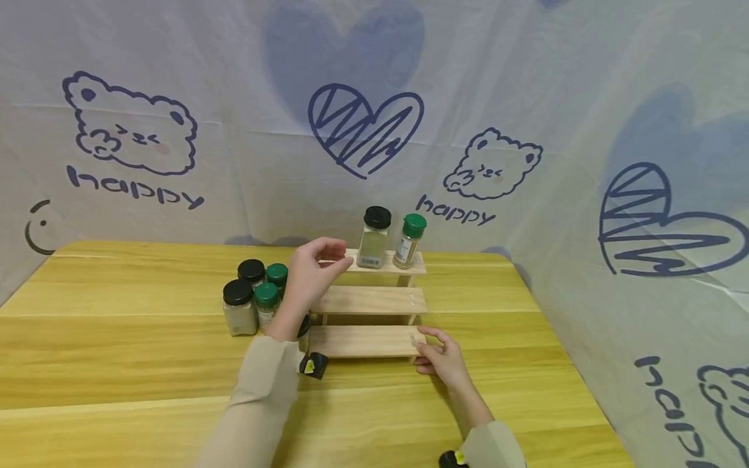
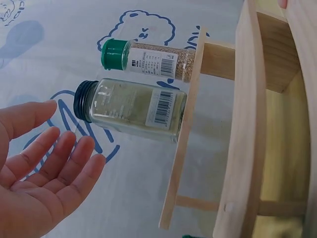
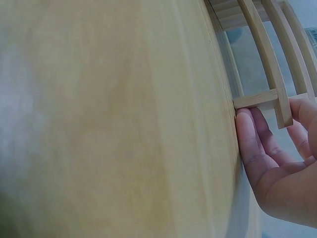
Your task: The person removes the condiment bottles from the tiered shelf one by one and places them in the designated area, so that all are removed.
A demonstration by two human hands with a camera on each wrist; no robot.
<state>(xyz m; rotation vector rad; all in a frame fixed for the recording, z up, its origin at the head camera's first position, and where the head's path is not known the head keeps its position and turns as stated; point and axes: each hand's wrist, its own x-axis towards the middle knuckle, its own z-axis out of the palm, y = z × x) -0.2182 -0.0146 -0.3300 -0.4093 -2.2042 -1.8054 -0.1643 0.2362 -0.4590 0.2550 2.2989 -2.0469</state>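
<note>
A three-step wooden rack (image 1: pixel 365 341) stands on the table. On its top step are a square glass jar with a black lid (image 1: pixel 373 242) and, to its right, a slimmer green-capped spice bottle (image 1: pixel 407 246). My left hand (image 1: pixel 316 268) is just left of the black-lidded jar, apart from it. In the left wrist view, that hand's fingers (image 2: pixel 74 186) are spread and loosely bent, with nothing in them. My right hand (image 1: pixel 445 359) holds the right end of the lowest step. The right wrist view shows its thumb and fingers (image 3: pixel 250 131) around the corner of the rack.
Left of the rack a group of jars stands on the table: black-lidded jars (image 1: pixel 238 309) and green-capped bottles (image 1: pixel 266 304). My left forearm partly hides another jar by the lowest step. A printed cloth (image 1: pixel 251 169) hangs behind the wooden table (image 1: pixel 134 364).
</note>
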